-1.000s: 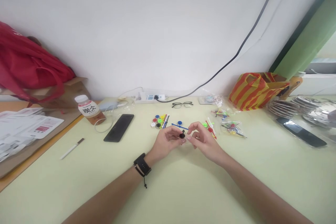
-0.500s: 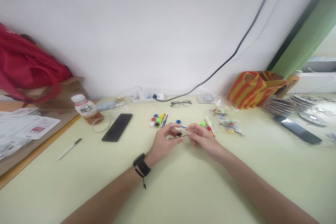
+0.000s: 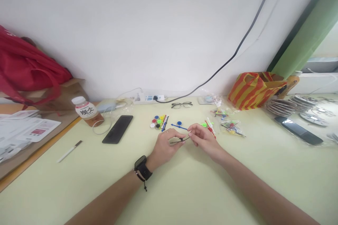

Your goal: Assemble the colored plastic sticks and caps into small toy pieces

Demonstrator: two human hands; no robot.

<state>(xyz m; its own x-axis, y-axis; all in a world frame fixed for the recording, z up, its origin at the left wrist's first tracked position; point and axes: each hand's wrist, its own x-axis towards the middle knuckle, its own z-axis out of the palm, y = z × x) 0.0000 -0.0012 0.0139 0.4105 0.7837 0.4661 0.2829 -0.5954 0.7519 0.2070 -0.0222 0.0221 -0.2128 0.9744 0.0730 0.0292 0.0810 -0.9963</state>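
My left hand (image 3: 164, 147) is closed, pinching a small round black piece (image 3: 181, 139) against a thin black plastic pointer (image 3: 174, 142). The far end of that pointer is gripped between the thumb and fingers of my right hand (image 3: 204, 141). The pointer looks slightly bent between the hands. Just beyond them lie a blue arrow-shaped pointer (image 3: 179, 126) and a blue round disc (image 3: 179, 123). To the left is a group of coloured discs (image 3: 157, 121) beside several coloured pointers (image 3: 164, 123). Red and white pointers (image 3: 210, 126) lie near my right hand.
Glasses (image 3: 182, 105) and a power strip (image 3: 149, 98) are near the wall. A phone (image 3: 117, 129), a bottle (image 3: 88, 111) and a pen (image 3: 69, 151) stand or lie to the left. Bagged parts (image 3: 232, 127), a striped bag (image 3: 245, 89) and another phone (image 3: 298, 130) are on the right.
My left index finger has come down over the round black piece, pressing it to the pointer. More of the blue arrow on the table now shows.
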